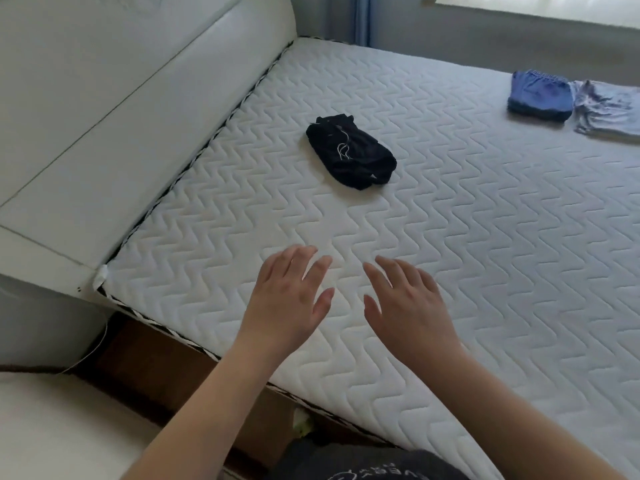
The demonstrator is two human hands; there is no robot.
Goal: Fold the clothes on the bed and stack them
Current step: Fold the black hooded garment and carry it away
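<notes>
A folded black pair of shorts [350,151] with a white drawstring lies on the white quilted mattress [485,237], near the headboard side. At the far right sit a folded blue garment [540,95] and, beside it, a pale grey-blue folded garment [607,110]. My left hand [287,296] and my right hand [408,303] hover side by side over the near part of the mattress, palms down, fingers spread and straight. Both hold nothing and are well short of the black shorts.
A white padded headboard [114,98] runs along the left of the bed. The mattress's near edge [194,344] overhangs a brown bed frame. A window and a blue curtain [362,19] stand beyond the far side.
</notes>
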